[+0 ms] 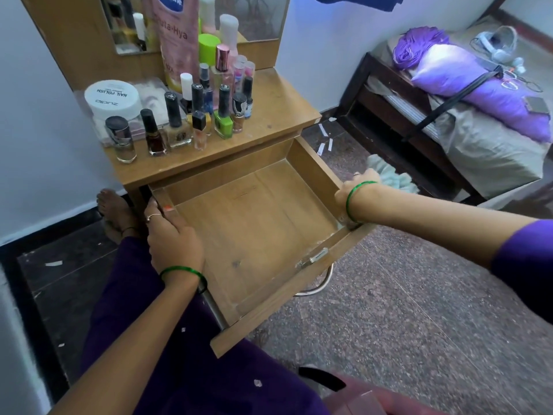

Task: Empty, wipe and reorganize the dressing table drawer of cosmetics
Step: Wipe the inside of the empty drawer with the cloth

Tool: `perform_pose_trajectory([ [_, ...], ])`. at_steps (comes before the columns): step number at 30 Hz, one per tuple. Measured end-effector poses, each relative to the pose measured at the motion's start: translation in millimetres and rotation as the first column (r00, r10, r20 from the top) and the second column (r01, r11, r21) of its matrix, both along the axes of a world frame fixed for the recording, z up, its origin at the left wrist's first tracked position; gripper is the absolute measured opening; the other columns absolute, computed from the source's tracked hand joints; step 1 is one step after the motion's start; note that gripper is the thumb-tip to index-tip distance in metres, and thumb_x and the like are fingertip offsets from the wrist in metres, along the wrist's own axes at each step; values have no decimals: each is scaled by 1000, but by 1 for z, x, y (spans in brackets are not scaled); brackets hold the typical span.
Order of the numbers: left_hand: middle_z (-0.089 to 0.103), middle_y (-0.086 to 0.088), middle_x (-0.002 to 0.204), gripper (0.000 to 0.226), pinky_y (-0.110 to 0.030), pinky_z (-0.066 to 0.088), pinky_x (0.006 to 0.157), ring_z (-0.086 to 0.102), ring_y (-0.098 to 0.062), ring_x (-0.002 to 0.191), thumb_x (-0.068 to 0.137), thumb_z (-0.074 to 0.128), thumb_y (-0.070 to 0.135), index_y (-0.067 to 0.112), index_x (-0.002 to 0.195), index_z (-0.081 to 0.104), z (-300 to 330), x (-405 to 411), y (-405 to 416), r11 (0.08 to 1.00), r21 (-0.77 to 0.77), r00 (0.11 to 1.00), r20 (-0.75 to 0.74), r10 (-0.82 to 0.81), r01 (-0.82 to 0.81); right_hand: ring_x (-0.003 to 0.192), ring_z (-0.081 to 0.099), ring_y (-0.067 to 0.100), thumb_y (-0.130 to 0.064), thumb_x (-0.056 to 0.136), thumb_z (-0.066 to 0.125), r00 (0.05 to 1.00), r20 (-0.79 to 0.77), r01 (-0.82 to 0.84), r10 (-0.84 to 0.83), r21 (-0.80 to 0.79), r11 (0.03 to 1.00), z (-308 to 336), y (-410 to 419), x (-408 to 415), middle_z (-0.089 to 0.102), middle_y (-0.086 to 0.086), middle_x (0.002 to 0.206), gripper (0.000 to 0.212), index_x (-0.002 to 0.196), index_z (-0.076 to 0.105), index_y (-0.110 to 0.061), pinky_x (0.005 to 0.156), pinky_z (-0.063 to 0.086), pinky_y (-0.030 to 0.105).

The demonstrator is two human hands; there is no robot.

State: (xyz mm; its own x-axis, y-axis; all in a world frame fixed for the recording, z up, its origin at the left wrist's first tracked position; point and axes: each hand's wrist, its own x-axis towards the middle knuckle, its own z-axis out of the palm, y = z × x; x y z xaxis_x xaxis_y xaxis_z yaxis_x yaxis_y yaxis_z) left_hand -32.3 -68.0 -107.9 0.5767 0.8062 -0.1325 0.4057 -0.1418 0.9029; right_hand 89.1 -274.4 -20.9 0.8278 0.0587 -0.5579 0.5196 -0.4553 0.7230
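Wooden and pale brown, the dressing table (278, 112) fills the upper middle of the frame, its mirror (191, 19) rising at the top edge. Its drawer (254, 229) is pulled far out toward the lower centre, bare wood showing inside, with a metal handle (317, 283) under its front panel. To the right of the frame a bed (478, 139) carries a purple pillow (478, 85). On the speckled floor just beyond the drawer's right wall lies a pale green cloth (389, 175).

The left hand (170, 235) grips the drawer's left wall at centre left, fingers curled over the rim with the thumb inside; a green bangle (182, 272) circles the wrist. The right hand (356, 190) reaches past the drawer's right wall and its fingers close on the near edge of the cloth.

On the tabletop, upper left, stand the cosmetics: a tall pink lotion bottle (176, 40), a white nail polish remover tub (112, 98), and a crowded cluster of nail polish bottles (185, 121), among them a bright green one (223, 122) near the front.
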Motion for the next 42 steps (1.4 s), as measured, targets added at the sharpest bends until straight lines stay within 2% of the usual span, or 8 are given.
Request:
perform_pose_trajectory([
  [6, 52, -12, 132, 41, -33, 36, 75, 53, -30, 113, 102, 27, 27, 16, 142, 35, -1, 1, 1, 1000, 13, 1000, -12, 5, -5, 103, 61, 31, -14, 87, 50, 988, -135, -23, 70, 325, 945, 10, 31, 14, 62, 11, 114, 26, 111, 59, -10, 86, 51, 38],
  [11, 53, -11, 130, 40, -31, 35, 75, 54, -28, 112, 102, 28, 26, 16, 140, 35, -2, 1, 2, 1000, 16, 1000, -9, 6, -6, 95, 65, 30, -11, 77, 51, 908, -418, 53, 35, 196, 979, -2, 31, 9, 67, 7, 102, 33, 108, 60, -9, 81, 54, 36],
  [19, 53, -10, 131, 40, -29, 32, 73, 53, -26, 112, 103, 27, 25, 15, 141, 35, -2, 1, 2, 1000, 28, 1000, -22, 3, -3, 85, 66, 27, -3, 78, 53, 744, -649, 193, 161, 439, 878, -36, 65, -17, 69, 8, 92, 22, 94, 66, -12, 75, 54, 38],
  [24, 55, -9, 128, 41, -30, 32, 72, 55, -27, 109, 102, 28, 27, 17, 142, 35, -2, 4, 3, 1000, 20, 999, -38, 19, -18, 92, 60, 45, -33, 69, 65, 796, -578, 274, 181, 610, 744, -115, 63, 43, 65, 21, 94, 40, 95, 61, -3, 73, 54, 55],
  [29, 55, -7, 126, 41, -24, 32, 70, 50, -12, 95, 103, 27, 25, 14, 142, 35, -2, 2, 3, 1000, 30, 1000, -19, 2, -1, 62, 60, 19, -15, 83, 56, 839, -533, 119, 106, 371, 921, -8, 82, -11, 58, -1, 77, 11, 93, 58, -11, 45, 50, 23],
  [32, 53, -8, 130, 42, -24, 32, 72, 51, -13, 102, 103, 27, 25, 14, 142, 34, -2, 2, 2, 1000, 29, 1000, -21, 3, -3, 79, 65, 25, -8, 85, 47, 783, -578, -100, 229, 248, 964, -19, 92, -48, 64, 6, 98, 29, 112, 57, -3, 65, 56, 32],
  [37, 51, -9, 133, 42, -27, 31, 78, 52, -25, 116, 102, 28, 26, 16, 142, 34, -5, 4, 3, 1000, 21, 1000, -28, 15, -14, 71, 55, 22, -4, 85, 54, 679, -694, 214, 241, 500, 839, 3, 104, -42, 60, 7, 78, 11, 89, 64, -7, 64, 46, 27],
  [42, 51, -8, 133, 42, -25, 33, 78, 52, -23, 116, 102, 28, 26, 15, 142, 33, -6, 3, 3, 1000, 28, 1000, -18, 9, -9, 74, 56, 25, -9, 80, 46, 806, -555, -86, 205, 233, 969, -10, 101, -40, 68, 7, 100, 35, 110, 64, -11, 66, 49, 33],
])
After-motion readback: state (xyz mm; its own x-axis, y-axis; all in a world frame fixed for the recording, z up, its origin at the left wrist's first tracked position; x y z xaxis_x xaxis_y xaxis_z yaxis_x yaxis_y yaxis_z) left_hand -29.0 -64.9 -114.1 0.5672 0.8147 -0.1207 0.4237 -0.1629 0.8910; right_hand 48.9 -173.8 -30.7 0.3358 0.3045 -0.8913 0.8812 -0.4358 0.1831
